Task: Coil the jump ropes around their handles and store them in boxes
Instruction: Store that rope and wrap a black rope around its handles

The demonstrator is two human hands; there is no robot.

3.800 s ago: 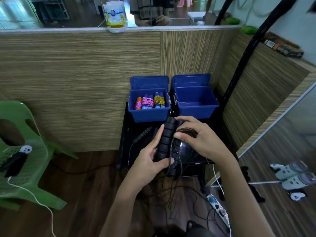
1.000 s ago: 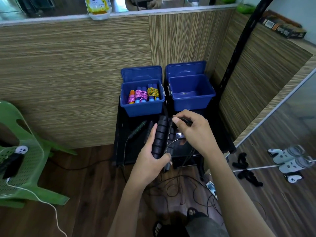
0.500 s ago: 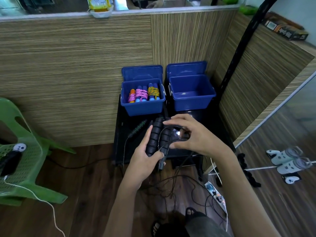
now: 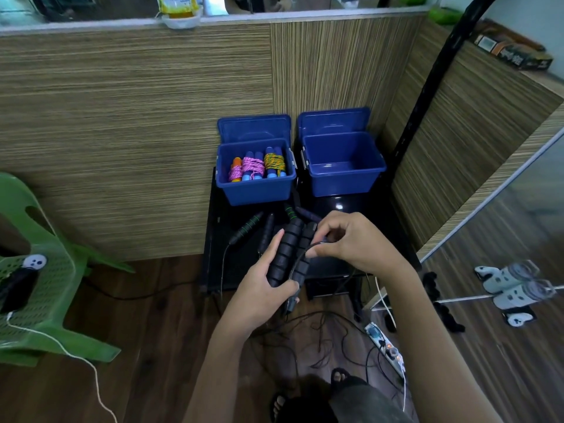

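Black ribbed foam handles (image 4: 290, 251) of a jump rope, two held side by side, sit in the grip of the left hand (image 4: 265, 293), whose fingers curl round their lower half with the thumb up along the left side. The right hand (image 4: 348, 242), reaching in from the right with its wrist bent, pinches the thin black cord (image 4: 300, 254) between thumb and fingertips just beside the handles, the cord curving across them and trailing to the wooden floor (image 4: 152, 346) in loose loops. Beneath the hands is a low black worktop (image 4: 232, 264) bearing further dark handles with green bands (image 4: 245, 228). At its back stand two open blue plastic boxes: the left box (image 4: 256, 192) holds coiled ropes, pink and yellow on blue and orange handles (image 4: 259, 166); the right box (image 4: 343, 181) shows only its bare bottom.
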